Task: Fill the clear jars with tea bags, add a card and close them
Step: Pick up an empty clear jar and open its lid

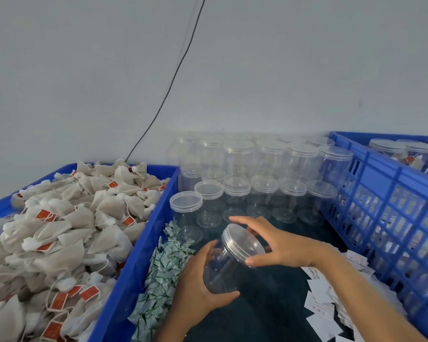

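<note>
— The clear jar (229,264) is off the table, tilted in front of you over the dark surface (262,314), mouth end leaning away and to your right, and it looks empty. Which step would you call this?

— The very start of one jar, I'd judge: the lid (244,243) is still seated, so it has to come off before any tea bags go in.

— How are your hands set?

— Your left hand (203,280) cups the jar's body from below, fingers curled round the lower wall and thumb up along the near side, so it is clamped on the jar. Your right hand (269,243) spans the lid, thumb at the near rim and fingers spread over the far rim. Whether it is squeezing hard I cannot tell, but the fingers do bend round the lid.

— And what does the next move call for?

— Probably a twist of the right hand against a firm left grip, then somewhere to park the lid. After that you reach left to the blue tray (143,245) heaped with tea bags (67,230). The white cards (326,307) lie just right of your forearm, near the blue crate (386,206).

— Anything nearby to mind?

— The rows of empty lidded jars (257,174) stand close behind your hands, and a pile of small green-printed sachets (163,272) lies along the tray's edge.
</note>
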Demonstrator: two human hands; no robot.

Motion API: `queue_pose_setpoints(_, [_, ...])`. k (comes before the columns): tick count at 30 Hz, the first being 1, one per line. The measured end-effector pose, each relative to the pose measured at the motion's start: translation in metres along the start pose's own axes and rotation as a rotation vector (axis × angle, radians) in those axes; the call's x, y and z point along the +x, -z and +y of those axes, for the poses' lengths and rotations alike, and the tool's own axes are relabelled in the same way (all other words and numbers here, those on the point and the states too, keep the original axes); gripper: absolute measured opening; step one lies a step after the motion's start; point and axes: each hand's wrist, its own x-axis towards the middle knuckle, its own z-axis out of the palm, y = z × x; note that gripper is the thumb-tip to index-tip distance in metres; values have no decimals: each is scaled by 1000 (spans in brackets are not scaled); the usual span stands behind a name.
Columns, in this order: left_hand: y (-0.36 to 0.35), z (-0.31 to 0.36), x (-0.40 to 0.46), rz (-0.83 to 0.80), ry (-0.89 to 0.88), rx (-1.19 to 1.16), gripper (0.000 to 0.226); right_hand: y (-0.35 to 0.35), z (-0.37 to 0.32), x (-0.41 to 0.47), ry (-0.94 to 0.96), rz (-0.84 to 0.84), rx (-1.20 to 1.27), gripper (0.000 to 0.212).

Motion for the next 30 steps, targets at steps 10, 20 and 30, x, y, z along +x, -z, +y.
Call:
queue_pose_setpoints(10, [-4,-2,-1,-57,-12,-67,95,10,4,-5,197,13,-92,81])
queue_pose_setpoints(20, [-9,-9,2,80,155,-281,86,-32,66,22,46,574,262,81])
queue_pose_setpoints(30, [-28,-14,4,4,193,-353,88,-105,101,29,-175,809,277,70])
